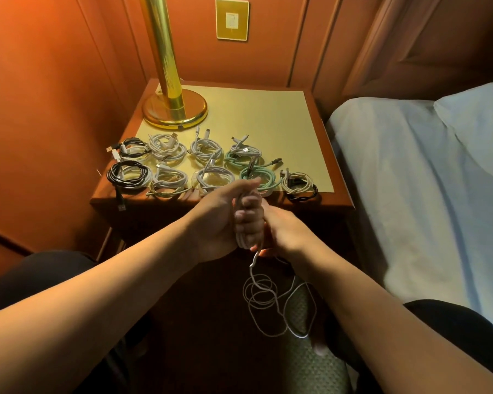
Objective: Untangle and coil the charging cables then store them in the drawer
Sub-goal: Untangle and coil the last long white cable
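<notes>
My left hand (219, 220) and my right hand (279, 231) meet in front of the nightstand (336, 200). The left hand's fingers curl round several loops of a white charging cable (268, 300). My right hand pinches the same cable just below the loops. The rest of it hangs down in loose tangled loops toward the floor. Several coiled cables lie in two rows near the nightstand's front edge: white coils (165, 147), black coils (127, 173) and mint-green coils (261, 177). No drawer shows.
A brass lamp (174, 109) stands at the nightstand's back left corner. A bed with a white sheet (410, 177) lies to the right. Wood-panelled wall with a brass switch plate (232, 18) is behind. My knees frame the bottom corners.
</notes>
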Available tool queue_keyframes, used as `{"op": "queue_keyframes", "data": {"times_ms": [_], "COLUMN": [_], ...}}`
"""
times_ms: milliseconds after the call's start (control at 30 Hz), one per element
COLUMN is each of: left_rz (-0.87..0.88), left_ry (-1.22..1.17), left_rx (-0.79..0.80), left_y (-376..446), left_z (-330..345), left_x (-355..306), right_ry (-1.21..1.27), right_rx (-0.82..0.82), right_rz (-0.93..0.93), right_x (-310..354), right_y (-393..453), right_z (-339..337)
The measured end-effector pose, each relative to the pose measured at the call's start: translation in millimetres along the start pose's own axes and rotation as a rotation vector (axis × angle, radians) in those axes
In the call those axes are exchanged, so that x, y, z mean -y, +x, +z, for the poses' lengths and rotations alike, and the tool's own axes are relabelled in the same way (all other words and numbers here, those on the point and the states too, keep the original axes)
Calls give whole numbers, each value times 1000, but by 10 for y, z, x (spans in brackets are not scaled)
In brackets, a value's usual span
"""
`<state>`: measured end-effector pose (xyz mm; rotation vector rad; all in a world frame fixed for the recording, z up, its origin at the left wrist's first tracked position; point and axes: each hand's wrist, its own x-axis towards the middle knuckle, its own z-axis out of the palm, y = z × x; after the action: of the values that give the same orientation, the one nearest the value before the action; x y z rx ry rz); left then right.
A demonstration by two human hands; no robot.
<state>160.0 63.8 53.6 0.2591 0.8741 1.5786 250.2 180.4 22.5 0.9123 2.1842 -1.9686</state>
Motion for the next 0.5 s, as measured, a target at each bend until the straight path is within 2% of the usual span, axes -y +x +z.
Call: {"op": "queue_keyframes", "data": {"times_ms": [133, 233, 333, 400, 500], "left_rz": [210, 397, 529, 594, 632], "left_ry": [-302, -288, -29, 204, 811], "left_rx": [-158, -359, -515, -482, -438], "left_y": [15, 35, 0, -46, -113], "left_z": [-13, -85, -278, -395, -406], "left_x": [-135, -296, -465, -551, -554], "right_ry": [-136, -211, -337, -357, -286], "right_rx": [118, 176, 152, 130, 77], "right_rz": [-5, -49, -161, -281, -485], "right_x": [-6, 38, 96, 148, 218], "right_y": [-99, -258, -450, -564, -654], "right_z": [66, 123, 184, 201, 177]}}
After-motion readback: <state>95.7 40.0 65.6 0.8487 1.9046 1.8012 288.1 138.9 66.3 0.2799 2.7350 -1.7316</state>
